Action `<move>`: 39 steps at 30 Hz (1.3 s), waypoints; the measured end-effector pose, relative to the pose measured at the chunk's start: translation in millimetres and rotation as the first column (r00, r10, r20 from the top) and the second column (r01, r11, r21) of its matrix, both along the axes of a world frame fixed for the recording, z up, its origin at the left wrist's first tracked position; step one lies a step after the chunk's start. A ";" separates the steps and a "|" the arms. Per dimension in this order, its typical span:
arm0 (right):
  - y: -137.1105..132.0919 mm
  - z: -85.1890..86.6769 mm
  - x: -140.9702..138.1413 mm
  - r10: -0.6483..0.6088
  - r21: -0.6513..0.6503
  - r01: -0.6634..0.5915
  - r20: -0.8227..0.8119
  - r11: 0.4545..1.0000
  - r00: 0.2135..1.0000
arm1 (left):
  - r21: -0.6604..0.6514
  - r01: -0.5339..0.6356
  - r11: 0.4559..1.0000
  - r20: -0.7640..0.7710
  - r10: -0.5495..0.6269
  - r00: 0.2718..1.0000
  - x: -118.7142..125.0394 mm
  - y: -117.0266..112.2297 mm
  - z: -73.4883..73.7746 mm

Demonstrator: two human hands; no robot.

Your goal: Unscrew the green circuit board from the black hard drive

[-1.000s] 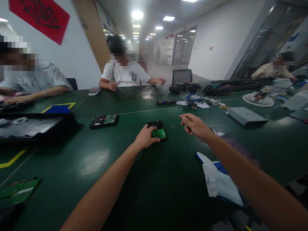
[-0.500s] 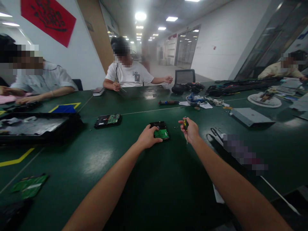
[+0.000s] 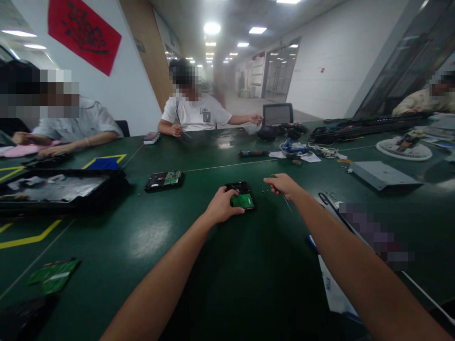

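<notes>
A hard drive (image 3: pixel 243 201) with a green circuit board lies on the table in front of me. My left hand (image 3: pixel 224 203) grips its left side, thumb along the near edge and fingers over the far part. To the right of the drive, my right hand (image 3: pixel 283 185) is closed around a screwdriver (image 3: pixel 287 203); its thin shaft points down and toward me, and the handle is mostly hidden in the fist. Several tiny screws (image 3: pixel 265 191) lie between the drive and my right hand.
Another hard drive (image 3: pixel 164 181) lies to the left, beyond it a black tray (image 3: pixel 106 189). Loose green circuit boards (image 3: pixel 57 277) are at the near left. A grey metal box (image 3: pixel 384 175) and a white fan grille (image 3: pixel 404 150) stand right. Across the table sits a person (image 3: pixel 199 111).
My right hand has turned over, so the screwdriver's handle is now covered and its shaft tilts to the right. My left hand stays on the hard drive. The view has shifted slightly.
</notes>
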State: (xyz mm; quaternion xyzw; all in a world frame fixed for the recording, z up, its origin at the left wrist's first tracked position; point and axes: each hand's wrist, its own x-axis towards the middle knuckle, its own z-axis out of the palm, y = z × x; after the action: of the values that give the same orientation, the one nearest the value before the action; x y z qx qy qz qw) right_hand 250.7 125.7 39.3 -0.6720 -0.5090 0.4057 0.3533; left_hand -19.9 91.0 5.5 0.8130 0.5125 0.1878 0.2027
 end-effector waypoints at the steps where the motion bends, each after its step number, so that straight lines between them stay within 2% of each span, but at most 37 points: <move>1: 0.0 -0.8 4.2 0.021 -0.021 -0.020 0.069 1.000 0.997 | 0.003 0.002 1.000 0.006 -0.002 1.000 -0.2 0.4 -0.5; 5: -0.1 0.0 8.3 0.074 -0.058 -0.059 0.301 0.997 0.951 | 0.006 0.006 1.000 0.027 -0.006 1.000 -0.6 0.1 -1.4; 9: -9.1 4.4 -12.7 0.188 -0.056 -0.180 0.352 0.982 0.917 | 0.000 0.003 1.000 0.047 -0.003 0.999 -1.1 -1.1 -1.2; 10: -12.3 5.7 -20.1 0.247 -0.053 -0.244 0.338 0.968 0.908 | 0.004 0.003 1.000 0.054 -0.003 0.999 -1.3 -1.3 -1.0; 13: -20.3 8.3 -39.5 0.466 0.029 -0.510 0.369 0.859 0.805 | 0.011 0.013 1.000 0.070 -0.014 0.997 -2.0 -1.3 -0.2; 16: -23.5 5.9 -48.6 0.524 0.040 -0.605 0.456 0.795 0.719 | -0.016 0.010 1.000 0.075 -0.009 0.997 -2.5 -1.1 0.5; 22: -22.7 -4.4 -48.8 0.540 -0.019 -0.639 0.554 0.769 0.634 | -0.011 0.004 1.000 0.083 -0.003 0.997 -1.9 -0.5 0.0; 29: -26.5 2.9 -53.9 0.537 -0.046 -0.664 0.630 0.747 0.561 | -0.017 -0.002 1.000 0.097 0.003 0.995 -1.2 0.4 -1.2; 34: -27.0 4.2 -55.6 0.526 -0.047 -0.672 0.664 0.739 0.531 | 0.004 0.009 1.000 0.121 -0.010 0.993 -4.4 -1.0 -4.4; 39: -27.4 3.8 -55.4 0.526 -0.054 -0.660 0.655 0.749 0.543 | 0.056 0.032 0.998 0.160 -0.041 0.986 -13.4 -8.6 -15.9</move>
State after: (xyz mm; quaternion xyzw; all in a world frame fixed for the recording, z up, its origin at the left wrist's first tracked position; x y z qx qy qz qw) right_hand 195.3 98.3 43.1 -0.5147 -0.8317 0.1974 0.0664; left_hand -33.2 82.4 -10.4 0.8095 0.4743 0.2628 0.2252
